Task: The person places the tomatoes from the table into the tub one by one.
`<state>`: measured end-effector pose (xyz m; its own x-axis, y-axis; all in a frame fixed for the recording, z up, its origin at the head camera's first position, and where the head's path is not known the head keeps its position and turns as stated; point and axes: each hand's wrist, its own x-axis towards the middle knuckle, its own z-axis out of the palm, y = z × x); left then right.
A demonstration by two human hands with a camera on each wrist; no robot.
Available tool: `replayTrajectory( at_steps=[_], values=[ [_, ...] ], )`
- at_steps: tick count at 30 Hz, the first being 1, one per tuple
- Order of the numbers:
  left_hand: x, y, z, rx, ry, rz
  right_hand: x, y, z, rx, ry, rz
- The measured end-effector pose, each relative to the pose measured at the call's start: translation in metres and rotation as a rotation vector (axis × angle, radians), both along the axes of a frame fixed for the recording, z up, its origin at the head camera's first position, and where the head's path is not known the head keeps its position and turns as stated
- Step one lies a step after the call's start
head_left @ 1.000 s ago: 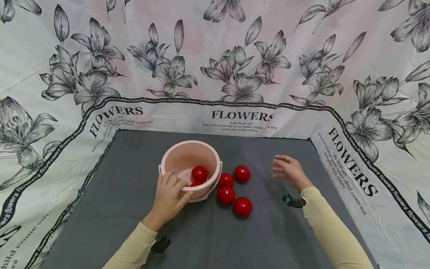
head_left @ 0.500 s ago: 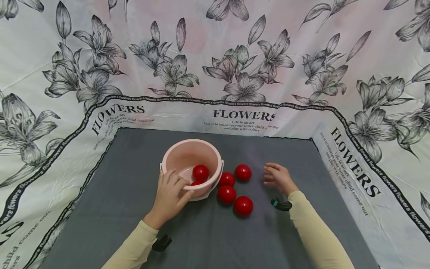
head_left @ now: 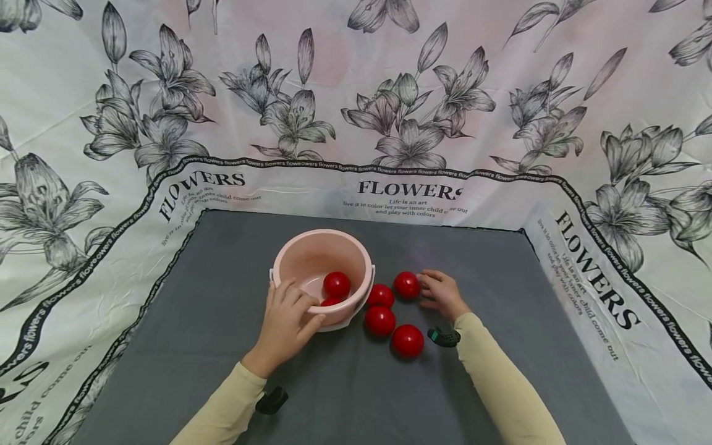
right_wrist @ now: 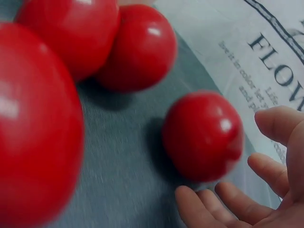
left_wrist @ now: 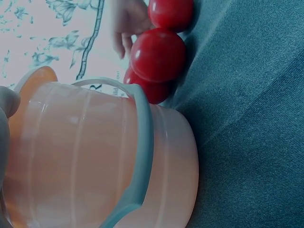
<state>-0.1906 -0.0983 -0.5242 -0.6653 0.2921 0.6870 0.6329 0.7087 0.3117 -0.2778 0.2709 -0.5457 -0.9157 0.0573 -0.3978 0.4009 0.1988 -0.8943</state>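
In the head view, my left hand (head_left: 283, 324) holds the near-left rim of a pale pink bucket (head_left: 336, 316), fingers over the edge and thumb outside. Its white handle (left_wrist: 144, 147) hangs down the side in the left wrist view. Inside the bucket lie two shiny red balls, one (head_left: 337, 285) plainly seen and the other (head_left: 330, 302) partly hidden by the rim. My right hand (head_left: 443, 295), fingers spread and gently bent, is beside the farthest loose red ball (head_left: 406, 285). A narrow gap separates the fingertips from that ball (right_wrist: 203, 137) in the right wrist view.
Several other red balls cluster right of the bucket: one (head_left: 381, 296) near its wall, another (head_left: 380, 321) touching or almost touching it, and one (head_left: 408, 341) nearest me. Dark grey cloth (head_left: 222, 272) covers the table. A flower-printed curtain (head_left: 311, 185) borders the back and sides.
My right hand has moved left, from the right part of the table to beside the farthest loose ball. My left hand stays on the bucket rim; the view has shifted slightly.
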Motion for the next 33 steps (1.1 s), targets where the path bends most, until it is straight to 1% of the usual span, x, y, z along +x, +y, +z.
replayTrajectory(
  at_steps=[6,12,21,29,33],
  values=[
    [0.001,0.002,0.0,-0.007,-0.008,0.001,-0.004,-0.014,-0.001,0.047,0.024,0.022],
    [0.001,0.003,0.001,-0.011,-0.003,0.002,-0.004,-0.023,-0.001,0.089,0.057,0.019],
    [0.001,0.003,0.001,-0.021,-0.006,0.012,-0.007,-0.031,0.002,0.065,0.061,-0.005],
    [0.002,0.003,0.003,-0.017,-0.022,0.017,-0.009,-0.036,-0.001,0.08,0.066,0.003],
    [0.002,0.002,0.003,-0.021,-0.026,0.024,-0.01,-0.036,0.002,0.067,0.071,0.01]
  ],
)
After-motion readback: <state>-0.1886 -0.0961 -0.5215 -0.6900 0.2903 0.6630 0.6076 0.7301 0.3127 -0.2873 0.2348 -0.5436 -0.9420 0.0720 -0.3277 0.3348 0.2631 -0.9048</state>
